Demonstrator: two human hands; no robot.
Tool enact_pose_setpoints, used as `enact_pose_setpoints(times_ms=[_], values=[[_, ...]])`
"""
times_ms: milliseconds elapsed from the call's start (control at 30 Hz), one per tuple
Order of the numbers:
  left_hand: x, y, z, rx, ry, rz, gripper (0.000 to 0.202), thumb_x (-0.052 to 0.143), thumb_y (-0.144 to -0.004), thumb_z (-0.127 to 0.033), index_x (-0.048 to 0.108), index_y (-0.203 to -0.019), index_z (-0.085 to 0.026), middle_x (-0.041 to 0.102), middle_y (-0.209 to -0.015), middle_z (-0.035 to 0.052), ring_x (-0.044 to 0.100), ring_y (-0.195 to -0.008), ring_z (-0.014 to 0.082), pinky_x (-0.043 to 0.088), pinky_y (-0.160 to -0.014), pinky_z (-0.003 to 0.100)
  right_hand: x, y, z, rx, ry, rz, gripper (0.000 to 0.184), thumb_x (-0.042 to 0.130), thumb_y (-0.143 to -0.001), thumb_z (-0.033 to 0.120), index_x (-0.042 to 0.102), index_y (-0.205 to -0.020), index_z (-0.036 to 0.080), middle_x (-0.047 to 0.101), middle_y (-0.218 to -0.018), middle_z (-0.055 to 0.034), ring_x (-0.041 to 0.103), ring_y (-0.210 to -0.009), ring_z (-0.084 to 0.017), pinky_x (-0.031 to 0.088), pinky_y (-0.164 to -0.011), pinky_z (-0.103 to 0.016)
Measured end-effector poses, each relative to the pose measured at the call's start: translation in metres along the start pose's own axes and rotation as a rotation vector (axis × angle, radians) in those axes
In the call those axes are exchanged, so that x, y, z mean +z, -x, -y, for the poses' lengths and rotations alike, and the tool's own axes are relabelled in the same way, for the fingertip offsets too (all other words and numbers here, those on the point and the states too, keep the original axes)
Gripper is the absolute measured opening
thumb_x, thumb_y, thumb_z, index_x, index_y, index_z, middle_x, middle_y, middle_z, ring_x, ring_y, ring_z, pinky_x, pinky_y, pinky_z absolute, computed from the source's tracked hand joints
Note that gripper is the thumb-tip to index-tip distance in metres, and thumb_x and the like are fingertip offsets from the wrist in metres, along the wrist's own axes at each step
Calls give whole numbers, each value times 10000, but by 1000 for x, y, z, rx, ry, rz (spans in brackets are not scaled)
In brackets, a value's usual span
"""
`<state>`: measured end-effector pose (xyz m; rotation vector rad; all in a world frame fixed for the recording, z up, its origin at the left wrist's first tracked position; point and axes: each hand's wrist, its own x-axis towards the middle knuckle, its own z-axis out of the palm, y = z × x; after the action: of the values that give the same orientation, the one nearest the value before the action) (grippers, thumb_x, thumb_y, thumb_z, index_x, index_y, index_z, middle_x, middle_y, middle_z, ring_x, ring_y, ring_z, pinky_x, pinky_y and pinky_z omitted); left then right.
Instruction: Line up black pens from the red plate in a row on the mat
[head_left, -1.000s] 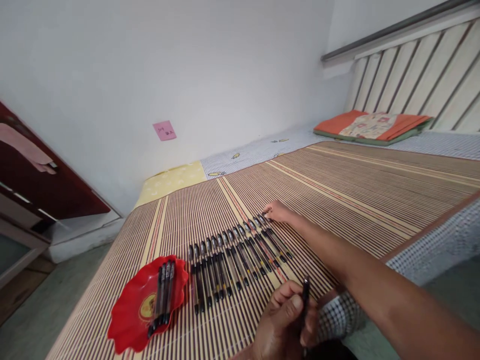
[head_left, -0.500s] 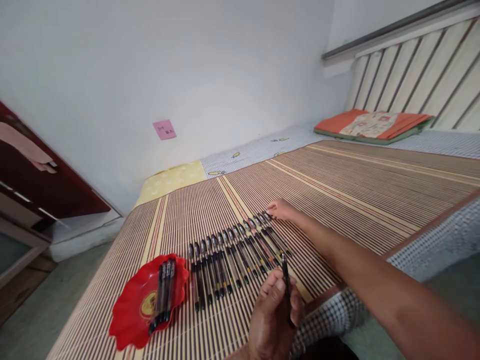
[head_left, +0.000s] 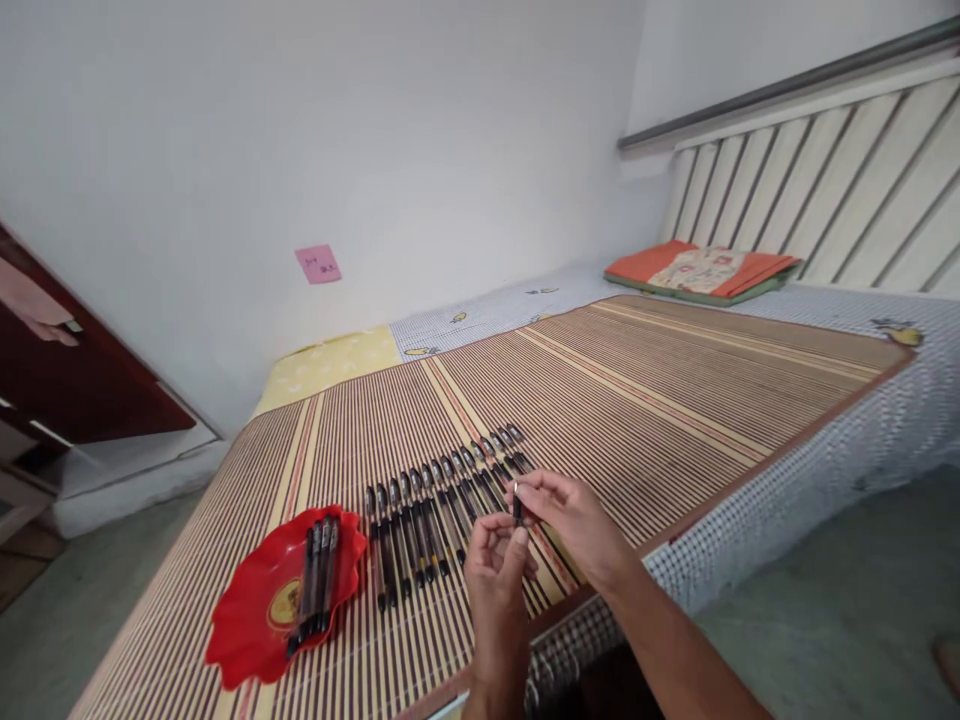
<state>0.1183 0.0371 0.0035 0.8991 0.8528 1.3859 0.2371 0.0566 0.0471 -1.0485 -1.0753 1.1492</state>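
Note:
My left hand (head_left: pixel 499 575) is closed around a black pen (head_left: pixel 517 510), held tip up over the near side of the mat. The fingertips of my right hand (head_left: pixel 566 515) close in a pinch at the upper end of that pen. Whether a separate cap sits between them is hidden. Just beyond my hands runs a slanting row of black pen caps (head_left: pixel 436 472). Below the caps lie several clear-barrelled pens (head_left: pixel 405 560) side by side, the right ones partly behind my hands.
Left of the row stands a red scalloped dish (head_left: pixel 244 610) with several pens (head_left: pixel 319 575) in it. A striped bamboo mat (head_left: pixel 637 400) covers the bed. At the far right lies a folded orange cloth (head_left: pixel 645 262) by the white headboard (head_left: pixel 810 180). A pink note (head_left: pixel 318 264) is on the wall.
My right hand has come back from the far right end of the cap row to the pen in my left hand. The view has shifted slightly.

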Motion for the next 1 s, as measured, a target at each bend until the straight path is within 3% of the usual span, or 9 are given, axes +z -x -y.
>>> enact_pose_setpoints(times_ms=[133,233,400,533,633,733,867,933,1000], values=[[4,9,0,116,-293,-84,249,769,-826,-370,685,-996,-209,644,-800,4,602,-711,158,471,-652,255,4,8,-10,4,-24,-140,389,791,-729,585,741,-758,200,708,-759,-44,605,-702,-172,484,-646,-284],[4,12,-2,190,-448,-105,150,718,-863,-341,707,-948,-217,673,-824,26,628,-771,192,488,-734,294,4,8,-16,-40,25,-171,404,768,-752,601,750,-763,198,705,-750,-53,610,-694,-185,480,-645,-296],[-2,8,-5,232,-612,-87,247,568,-963,-391,686,-828,-220,644,-726,13,564,-666,176,416,-657,278,6,5,-24,-50,11,-153,419,767,-751,622,748,-759,203,730,-790,-70,646,-752,-213,507,-706,-320],[-3,3,-1,111,-532,-40,432,487,-985,-515,527,-667,-227,466,-578,-36,402,-523,141,326,-531,268,6,3,-32,41,-70,-101,452,783,-715,645,745,-767,197,729,-805,-62,623,-697,-185,493,-646,-298],[0,3,2,84,-464,-7,261,649,-914,-424,530,-787,-229,483,-648,-53,467,-595,138,371,-572,242,4,3,-34,61,-97,-152,445,794,-706,632,732,-757,194,717,-793,-52,610,-689,-174,482,-638,-287],[1,4,4,89,-443,-25,245,734,-846,-333,517,-800,-226,507,-689,-54,508,-638,131,398,-607,226,3,4,-33,42,-70,-205,420,802,-709,609,725,-730,196,699,-755,-43,599,-688,-175,475,-646,-289],[-1,6,5,-23,-383,86,330,576,-954,-484,529,-756,-223,426,-548,-76,381,-493,115,315,-508,232,0,4,-30,40,-84,-213,428,822,-686,611,725,-726,196,691,-726,-36,593,-666,-173,467,-632,-288],[-1,5,5,-52,-360,163,412,498,-981,-542,527,-726,-219,441,-547,-61,382,-499,121,319,-510,243,-1,4,-30,46,-112,-198,437,818,-689,620,726,-737,195,698,-741,-38,589,-655,-168,465,-625,-287],[-1,4,4,-29,-350,164,379,566,-952,-521,523,-731,-217,477,-610,-49,424,-557,127,354,-548,243,-2,4,-30,57,-128,-188,443,812,-691,628,724,-744,197,707,-758,-45,594,-656,-170,471,-626,-291]])
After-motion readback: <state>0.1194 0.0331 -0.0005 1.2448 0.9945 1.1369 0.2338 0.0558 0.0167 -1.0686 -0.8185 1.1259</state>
